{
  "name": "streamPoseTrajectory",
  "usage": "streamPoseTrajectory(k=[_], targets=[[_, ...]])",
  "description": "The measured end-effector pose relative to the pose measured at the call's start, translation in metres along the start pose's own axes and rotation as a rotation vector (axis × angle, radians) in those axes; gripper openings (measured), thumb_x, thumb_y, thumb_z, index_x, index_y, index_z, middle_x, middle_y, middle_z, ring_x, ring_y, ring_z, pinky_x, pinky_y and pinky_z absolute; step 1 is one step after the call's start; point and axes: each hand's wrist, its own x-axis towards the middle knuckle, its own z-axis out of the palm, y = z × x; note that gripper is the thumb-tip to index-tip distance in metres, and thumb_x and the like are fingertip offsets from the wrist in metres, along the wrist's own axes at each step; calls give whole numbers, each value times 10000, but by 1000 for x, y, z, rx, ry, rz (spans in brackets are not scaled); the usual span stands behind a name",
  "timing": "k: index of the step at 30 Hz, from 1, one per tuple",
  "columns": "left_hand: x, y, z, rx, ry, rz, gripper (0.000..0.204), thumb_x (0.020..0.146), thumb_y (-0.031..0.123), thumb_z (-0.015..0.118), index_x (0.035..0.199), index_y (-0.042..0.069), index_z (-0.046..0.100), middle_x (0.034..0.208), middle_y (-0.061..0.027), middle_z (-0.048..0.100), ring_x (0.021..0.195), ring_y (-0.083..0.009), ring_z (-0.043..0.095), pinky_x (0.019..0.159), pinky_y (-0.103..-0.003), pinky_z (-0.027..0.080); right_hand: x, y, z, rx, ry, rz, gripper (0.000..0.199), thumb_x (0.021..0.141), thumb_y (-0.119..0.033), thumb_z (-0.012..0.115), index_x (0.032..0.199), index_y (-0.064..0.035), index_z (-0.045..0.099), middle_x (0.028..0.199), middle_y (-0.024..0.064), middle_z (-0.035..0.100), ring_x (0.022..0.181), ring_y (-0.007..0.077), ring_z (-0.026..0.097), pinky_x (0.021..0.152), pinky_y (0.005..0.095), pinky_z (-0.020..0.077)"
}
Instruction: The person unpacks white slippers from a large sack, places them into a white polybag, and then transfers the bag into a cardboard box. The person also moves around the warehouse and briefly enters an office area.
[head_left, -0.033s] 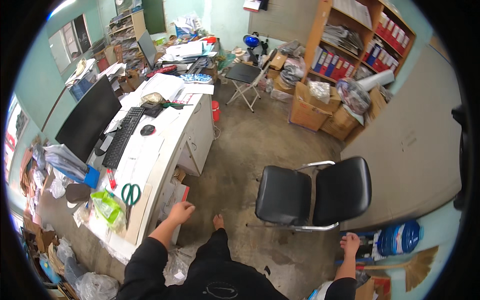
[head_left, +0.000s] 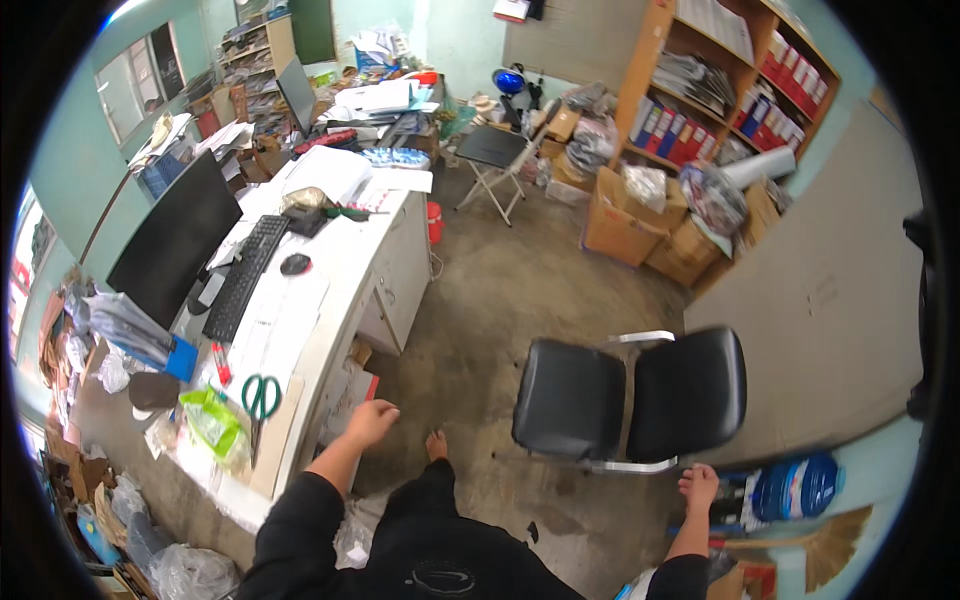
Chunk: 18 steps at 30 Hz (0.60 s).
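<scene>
My left hand (head_left: 372, 423) hangs beside the front of the white desk (head_left: 336, 322), fingers curled together and nothing seen in them. Low on the right, my right hand (head_left: 699, 486) is loosely closed and also looks bare. It is nearest to the black padded chair (head_left: 572, 398) with metal armrests and to a blue water bottle (head_left: 798, 488) lying on its side. On the desk corner near my left arm lie green-handled scissors (head_left: 261, 397), a green and white plastic bag (head_left: 215, 425) and a red cutter (head_left: 221, 364).
A keyboard (head_left: 247, 277), mouse (head_left: 295, 264) and monitor (head_left: 175, 240) stand on the desk. Farther off are a folding chair (head_left: 495, 147), cardboard boxes (head_left: 622, 232) and a bookcase (head_left: 650, 85) with binders. A straw broom (head_left: 838, 545) lies at the lower right.
The view has shifted slightly, so the room sits a little differently in the picture. My left hand is slightly farther right; both hands keep their curled shape.
</scene>
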Motion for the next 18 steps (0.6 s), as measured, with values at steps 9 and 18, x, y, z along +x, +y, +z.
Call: streamPoseTrajectory(k=[9, 18], targets=[[187, 132, -43, 112, -109, 345, 310, 877, 307, 635, 1034, 47, 695, 984, -169, 688, 936, -337, 655, 832, -420, 517, 12, -42, 319, -424, -675, 623, 198, 835, -75, 605, 1014, -31, 674, 842, 111, 679, 614, 268, 699, 508, 396, 574], [369, 143, -80, 162, 21, -19, 299, 878, 295, 642, 1043, 54, 704, 956, -159, 702, 881, -314, 679, 788, -397, 533, 316, -185, 590, -539, -670, -4, 298, 796, -255, 750, 952, -9, 690, 827, 139, 699, 669, 210, 666, 608, 352, 539]])
